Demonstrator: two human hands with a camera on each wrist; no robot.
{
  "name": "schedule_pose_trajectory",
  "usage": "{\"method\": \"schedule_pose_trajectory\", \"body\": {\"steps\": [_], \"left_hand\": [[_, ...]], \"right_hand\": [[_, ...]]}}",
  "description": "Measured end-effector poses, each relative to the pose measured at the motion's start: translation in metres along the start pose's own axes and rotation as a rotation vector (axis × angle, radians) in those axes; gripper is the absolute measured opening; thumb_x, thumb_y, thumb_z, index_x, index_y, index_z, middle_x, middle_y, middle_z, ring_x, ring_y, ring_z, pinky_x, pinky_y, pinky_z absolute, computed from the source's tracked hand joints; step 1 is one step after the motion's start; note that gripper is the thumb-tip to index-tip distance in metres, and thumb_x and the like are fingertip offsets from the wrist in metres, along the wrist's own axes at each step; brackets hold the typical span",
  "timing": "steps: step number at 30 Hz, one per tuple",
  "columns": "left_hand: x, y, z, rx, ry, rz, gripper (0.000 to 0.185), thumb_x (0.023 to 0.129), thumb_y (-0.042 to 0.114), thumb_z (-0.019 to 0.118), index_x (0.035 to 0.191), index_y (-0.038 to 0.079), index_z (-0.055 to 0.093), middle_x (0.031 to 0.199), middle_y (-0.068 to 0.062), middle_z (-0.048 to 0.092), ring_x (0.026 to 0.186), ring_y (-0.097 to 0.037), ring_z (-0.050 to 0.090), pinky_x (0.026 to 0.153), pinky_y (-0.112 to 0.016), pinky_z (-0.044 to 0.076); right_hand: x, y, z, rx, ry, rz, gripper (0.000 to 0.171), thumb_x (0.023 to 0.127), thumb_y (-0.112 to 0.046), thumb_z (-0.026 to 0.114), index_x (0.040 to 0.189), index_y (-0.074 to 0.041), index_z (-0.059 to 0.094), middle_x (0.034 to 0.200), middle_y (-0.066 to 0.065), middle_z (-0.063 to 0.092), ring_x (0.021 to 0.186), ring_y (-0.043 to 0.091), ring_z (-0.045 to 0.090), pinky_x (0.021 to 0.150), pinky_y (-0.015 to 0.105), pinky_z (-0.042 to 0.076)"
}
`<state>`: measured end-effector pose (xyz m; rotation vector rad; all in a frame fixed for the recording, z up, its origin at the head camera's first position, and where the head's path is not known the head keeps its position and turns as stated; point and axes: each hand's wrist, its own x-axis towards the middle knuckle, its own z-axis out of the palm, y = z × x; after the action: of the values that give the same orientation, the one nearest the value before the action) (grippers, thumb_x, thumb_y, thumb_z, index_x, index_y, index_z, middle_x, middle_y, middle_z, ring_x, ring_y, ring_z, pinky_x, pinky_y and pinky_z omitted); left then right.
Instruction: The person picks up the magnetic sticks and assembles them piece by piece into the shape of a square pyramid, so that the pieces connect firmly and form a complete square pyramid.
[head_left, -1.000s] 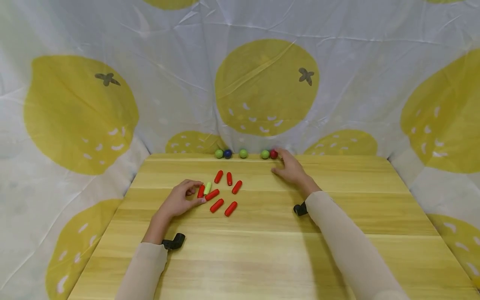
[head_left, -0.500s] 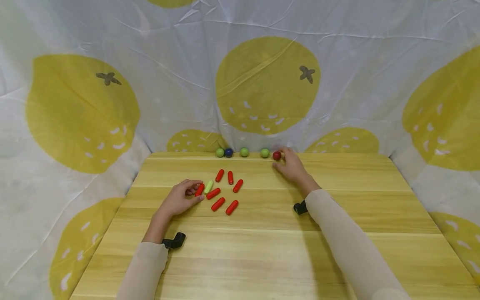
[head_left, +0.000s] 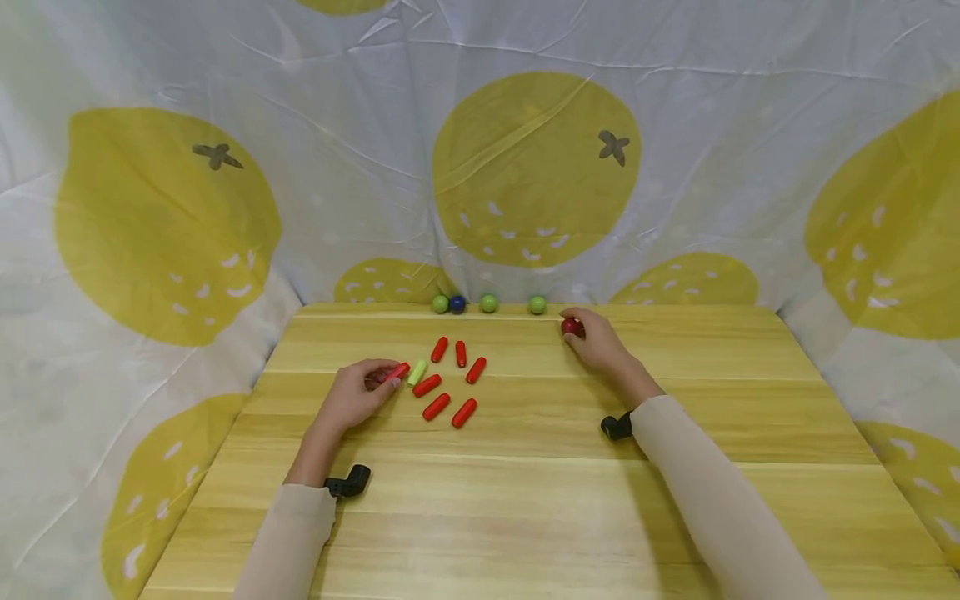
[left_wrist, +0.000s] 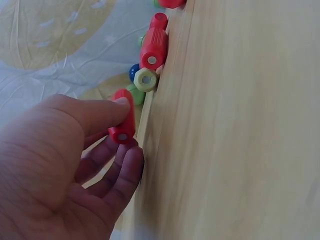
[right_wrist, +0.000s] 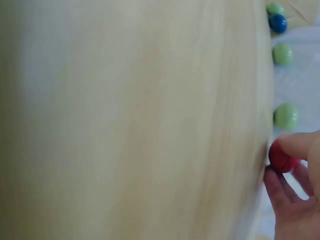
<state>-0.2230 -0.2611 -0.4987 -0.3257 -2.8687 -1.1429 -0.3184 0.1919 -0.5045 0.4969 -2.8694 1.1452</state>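
Note:
My left hand [head_left: 352, 397] pinches a red peg [head_left: 396, 372] between thumb and fingers, lifted just off the wooden table [head_left: 525, 483]; the left wrist view shows the red peg [left_wrist: 123, 120] under my thumb. Beside it lie a light green peg [head_left: 417, 372] and several more red pegs [head_left: 450, 385]. My right hand [head_left: 600, 343] holds a red ball [head_left: 570, 326], also seen as the red ball [right_wrist: 282, 159] in the right wrist view. Along the far edge sit green balls [head_left: 537, 305] and a blue ball [head_left: 457, 305].
A white cloth with large yellow fruit prints [head_left: 536, 167] hangs behind and beside the table. Bare wood stretches across the near half of the table and its right side.
My right hand picked the red ball from the row at the far edge and drew it back toward me. My left hand lifted the red peg off the table.

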Motion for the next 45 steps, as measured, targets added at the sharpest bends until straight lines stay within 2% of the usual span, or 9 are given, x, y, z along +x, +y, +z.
{"method": "schedule_pose_trajectory", "body": {"steps": [7,14,18,25,30,34,39,41,45], "left_hand": [[0.005,0.013,0.003,-0.037,0.047,0.070,0.029,0.099,0.022,0.072,0.127,0.013,0.073,0.119,-0.010,0.073,0.103,-0.027,0.071,0.090,-0.045,0.059],[0.012,0.031,0.021,-0.122,0.059,0.099,0.026,0.099,0.024,0.072,0.124,0.018,0.075,0.123,-0.006,0.074,0.108,-0.026,0.072,0.095,-0.047,0.059],[0.015,0.043,0.034,-0.162,0.033,0.112,0.025,0.097,0.025,0.074,0.122,0.023,0.076,0.121,-0.001,0.075,0.104,-0.021,0.073,0.093,-0.044,0.059],[0.020,0.070,0.058,-0.217,-0.042,0.105,0.024,0.092,0.024,0.079,0.116,0.024,0.079,0.110,0.002,0.077,0.092,-0.016,0.074,0.072,-0.028,0.058],[0.027,0.085,0.075,-0.224,-0.101,0.122,0.026,0.092,0.018,0.080,0.117,0.022,0.078,0.118,0.000,0.076,0.095,-0.015,0.076,0.083,-0.030,0.062],[0.031,0.099,0.086,-0.199,-0.112,0.141,0.025,0.090,0.017,0.082,0.115,0.022,0.079,0.116,-0.001,0.076,0.098,-0.015,0.075,0.088,-0.034,0.062],[0.036,0.113,0.098,-0.170,-0.134,0.142,0.023,0.089,0.019,0.082,0.112,0.022,0.080,0.110,0.003,0.077,0.097,-0.013,0.072,0.087,-0.033,0.061],[0.038,0.117,0.103,-0.171,-0.152,0.138,0.022,0.090,0.020,0.081,0.112,0.021,0.080,0.110,0.003,0.078,0.097,-0.012,0.072,0.087,-0.032,0.061],[0.040,0.122,0.112,-0.190,-0.184,0.136,0.021,0.092,0.018,0.080,0.113,0.019,0.079,0.112,0.000,0.077,0.100,-0.015,0.074,0.087,-0.030,0.062]], "right_hand": [[-0.030,0.004,-0.009,0.157,-0.022,0.073,0.039,0.100,-0.006,0.066,0.137,0.000,0.058,0.131,0.022,0.062,0.119,0.038,0.063,0.104,0.051,0.053],[-0.056,0.008,-0.008,0.199,-0.008,0.031,0.036,0.095,-0.007,0.074,0.129,-0.002,0.062,0.122,0.019,0.069,0.106,0.031,0.068,0.096,0.045,0.058],[-0.066,0.011,-0.005,0.214,0.010,0.014,0.035,0.094,-0.010,0.076,0.126,-0.004,0.064,0.117,0.017,0.072,0.102,0.028,0.069,0.090,0.036,0.059],[-0.079,0.007,0.003,0.307,0.007,0.008,0.037,0.094,-0.010,0.076,0.129,-0.004,0.064,0.119,0.018,0.071,0.102,0.028,0.068,0.084,0.020,0.056],[-0.084,-0.001,0.011,0.389,0.003,0.002,0.039,0.093,-0.005,0.076,0.129,0.001,0.063,0.121,0.023,0.069,0.105,0.032,0.067,0.084,0.017,0.056],[-0.088,-0.015,0.011,0.433,-0.024,0.012,0.038,0.092,0.000,0.074,0.128,0.007,0.061,0.122,0.028,0.067,0.108,0.037,0.067,0.089,0.022,0.058],[-0.088,-0.017,0.019,0.487,-0.025,-0.026,0.035,0.090,-0.001,0.078,0.122,0.003,0.064,0.118,0.023,0.069,0.103,0.029,0.069,0.089,0.022,0.058],[-0.086,-0.010,0.027,0.504,-0.020,-0.043,0.035,0.090,-0.005,0.080,0.121,0.000,0.065,0.118,0.021,0.070,0.101,0.023,0.070,0.088,0.020,0.058],[-0.086,-0.015,0.031,0.500,-0.026,-0.048,0.034,0.090,-0.008,0.080,0.120,-0.003,0.065,0.117,0.017,0.071,0.098,0.017,0.070,0.088,0.022,0.058]]}}
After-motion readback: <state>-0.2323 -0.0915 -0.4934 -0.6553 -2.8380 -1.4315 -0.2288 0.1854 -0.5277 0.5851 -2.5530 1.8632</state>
